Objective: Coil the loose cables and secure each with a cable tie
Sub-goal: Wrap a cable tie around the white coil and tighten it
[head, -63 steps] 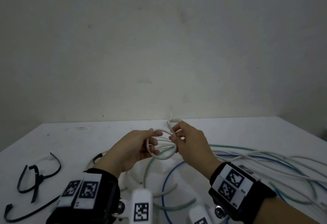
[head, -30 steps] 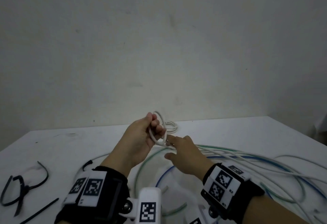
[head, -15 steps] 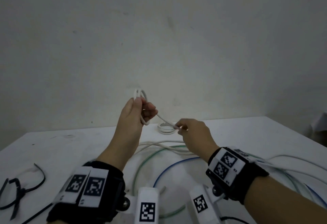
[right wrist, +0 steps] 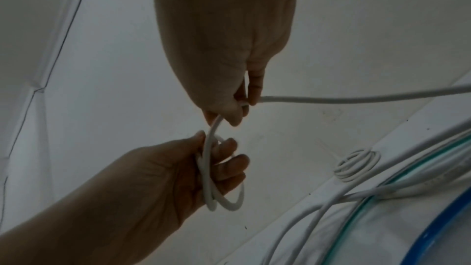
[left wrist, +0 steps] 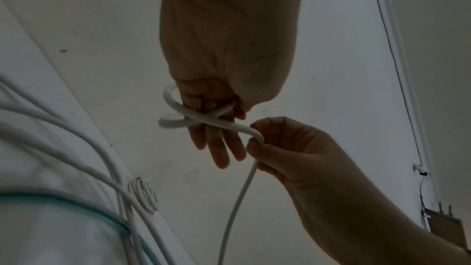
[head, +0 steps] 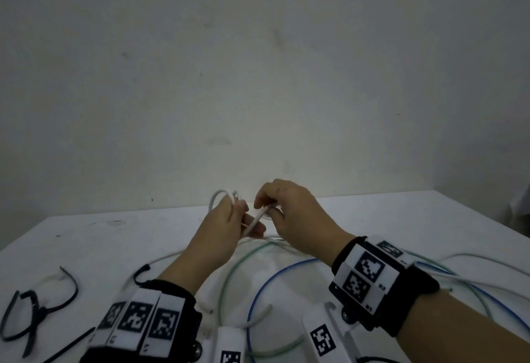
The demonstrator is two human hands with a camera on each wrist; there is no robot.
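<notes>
A white cable (head: 256, 221) is being wound above the white table (head: 387, 219). My left hand (head: 239, 219) holds two or three small loops of it (right wrist: 216, 184), which hang round the fingers (left wrist: 216, 148) with the thumb against them. Just to the right, my right hand (head: 266, 210) pinches the same cable (left wrist: 254, 136) between thumb and forefinger. From there the free length (right wrist: 356, 99) runs off toward the table. Black cable ties (head: 37, 308) lie at the table's front left.
A small finished white coil (right wrist: 356, 165) lies on the table beyond the hands. Loose green (head: 229, 270), blue (head: 266, 285) and white cables (head: 473, 256) sprawl across the middle and right. A plain wall (head: 258, 75) stands behind the table.
My left hand has come down from its raised position with the loops. My right hand has moved up and left to meet it, bringing the pinched stretch of cable against the coil.
</notes>
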